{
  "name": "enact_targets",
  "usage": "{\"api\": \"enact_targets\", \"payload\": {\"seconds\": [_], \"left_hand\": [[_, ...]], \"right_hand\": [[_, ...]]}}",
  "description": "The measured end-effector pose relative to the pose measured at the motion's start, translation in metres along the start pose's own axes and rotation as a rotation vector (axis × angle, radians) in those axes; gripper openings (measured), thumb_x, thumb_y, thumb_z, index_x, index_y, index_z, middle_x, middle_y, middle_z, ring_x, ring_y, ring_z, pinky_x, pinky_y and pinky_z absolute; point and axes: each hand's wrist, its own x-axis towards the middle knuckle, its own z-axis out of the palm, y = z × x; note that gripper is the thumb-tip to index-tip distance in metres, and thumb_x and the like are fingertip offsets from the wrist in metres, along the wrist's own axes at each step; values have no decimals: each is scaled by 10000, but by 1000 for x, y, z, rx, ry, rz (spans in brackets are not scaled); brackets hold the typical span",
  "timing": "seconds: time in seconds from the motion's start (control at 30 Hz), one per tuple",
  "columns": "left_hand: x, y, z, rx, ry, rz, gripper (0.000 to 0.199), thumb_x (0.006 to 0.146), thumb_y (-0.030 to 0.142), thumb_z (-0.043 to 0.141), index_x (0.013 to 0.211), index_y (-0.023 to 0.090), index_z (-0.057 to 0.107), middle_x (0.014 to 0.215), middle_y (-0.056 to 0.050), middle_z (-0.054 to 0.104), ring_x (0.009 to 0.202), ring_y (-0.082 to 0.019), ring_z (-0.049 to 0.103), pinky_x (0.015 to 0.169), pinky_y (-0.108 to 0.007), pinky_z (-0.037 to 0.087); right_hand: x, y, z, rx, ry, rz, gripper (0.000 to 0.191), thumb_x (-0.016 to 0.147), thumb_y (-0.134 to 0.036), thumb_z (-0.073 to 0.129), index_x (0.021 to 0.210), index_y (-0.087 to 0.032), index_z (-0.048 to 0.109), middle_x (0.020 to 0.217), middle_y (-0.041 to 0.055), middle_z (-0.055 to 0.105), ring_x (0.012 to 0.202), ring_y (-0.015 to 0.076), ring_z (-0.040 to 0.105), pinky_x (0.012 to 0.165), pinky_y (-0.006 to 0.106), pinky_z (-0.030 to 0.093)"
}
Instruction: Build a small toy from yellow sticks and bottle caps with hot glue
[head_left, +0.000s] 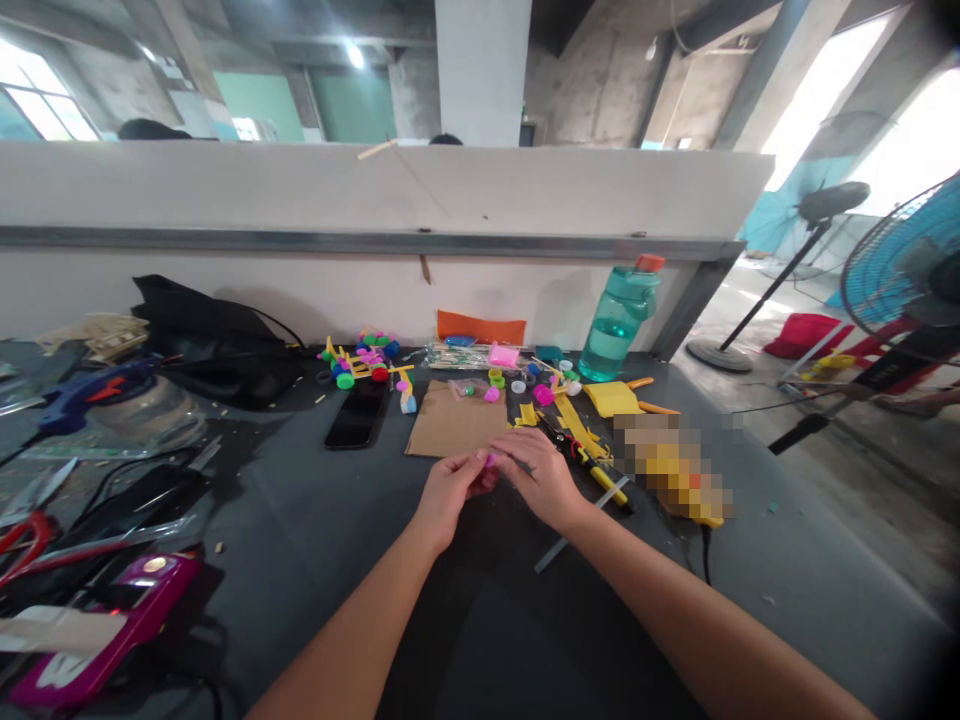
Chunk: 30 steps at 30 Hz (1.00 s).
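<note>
My left hand (451, 492) and my right hand (541, 480) meet over the dark table, just in front of a brown cardboard piece (456, 420). Between their fingertips is a small pink piece (491, 460), pinched by both hands and partly covered by the fingers. Beyond the cardboard lie small colourful caps, among them a magenta cap (544, 394), and a pink block (504, 355). Close to my right hand are pliers (571, 443) with red and black handles and a yellow cutter (609, 485).
A black phone (357, 415) lies left of the cardboard. A teal bottle (616, 322) stands at the back right. Yellow sheets (611, 399) and a clear ruler-like strip (581, 525) lie rightward. On the left are a blue glue gun (97, 395), red-handled scissors (34, 540) and a magenta device (112, 630).
</note>
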Motion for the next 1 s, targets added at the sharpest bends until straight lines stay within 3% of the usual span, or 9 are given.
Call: {"api": "enact_targets", "payload": {"seconds": [0.1,0.27,0.43,0.83,1.0], "left_hand": [[1,-2,0,-17,18,8,314,684,436,699,697,122,701,620,-31,628,596,-105,553,637,-242,467],[1,-3,0,-14,28,-3,348,690,463,686,680,115,695,621,-39,627,588,-108,549,625,-251,473],[0,-2,-2,15,-40,13,299,697,408,699,665,111,692,615,-32,611,610,-107,543,647,-247,464],[0,1,-2,-75,-50,-18,277,700,395,702,687,119,694,619,-23,626,584,-93,546,609,-223,443],[1,-2,-2,-34,-9,-5,274,665,382,734,750,122,717,704,-41,662,653,-109,561,688,-258,471]], "right_hand": [[0,0,1,-10,16,-9,269,797,-285,644,1062,-241,652,1022,56,690,999,221,595,903,421,452],[0,2,2,-8,36,-37,155,789,-239,648,938,-252,691,974,44,704,971,212,609,907,426,446],[0,1,2,-10,22,-43,163,779,-226,657,936,-239,702,971,47,704,970,218,597,892,416,462],[2,0,0,53,25,-42,162,794,-231,646,945,-261,698,981,37,703,979,210,602,904,415,460],[1,-4,-1,42,2,-41,239,745,-216,673,982,-247,673,1001,45,694,999,226,593,908,428,453]]}}
